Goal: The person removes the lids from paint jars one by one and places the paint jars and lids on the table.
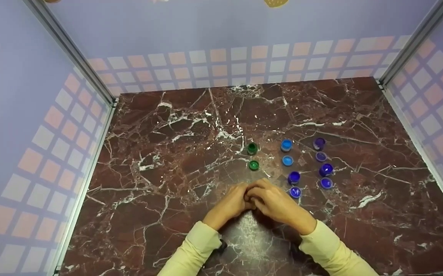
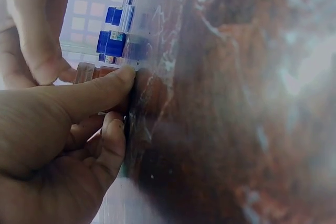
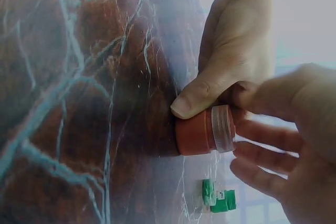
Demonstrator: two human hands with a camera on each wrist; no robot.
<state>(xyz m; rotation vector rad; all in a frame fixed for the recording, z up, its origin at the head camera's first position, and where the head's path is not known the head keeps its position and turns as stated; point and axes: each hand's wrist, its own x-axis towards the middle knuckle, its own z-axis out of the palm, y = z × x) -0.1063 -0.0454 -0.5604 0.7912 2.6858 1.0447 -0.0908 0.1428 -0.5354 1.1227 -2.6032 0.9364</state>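
Both hands meet over the near middle of the table. Between them is a small orange-red paint pot (image 3: 193,136) with a clear ribbed lid (image 3: 222,128), standing on the tabletop; in the head view the hands hide it. My left hand (image 1: 234,201) grips the pot's body, its thumb (image 2: 113,85) along the side. From above, my right hand (image 1: 275,201) holds the lid, fingers (image 3: 265,135) bent at its edge. Just beyond the hands stand an open green pot (image 1: 252,148) with its lid (image 1: 254,165) and a dark blue pot (image 1: 293,177) with its lid (image 1: 295,192).
Farther right are a light blue pot (image 1: 286,145), a purple pot (image 1: 319,143) and another blue pot (image 1: 326,169), each with a lid lying in front. The dark red marbled table (image 1: 160,161) is bordered by lilac checked panels (image 1: 213,30) at the back and both sides.
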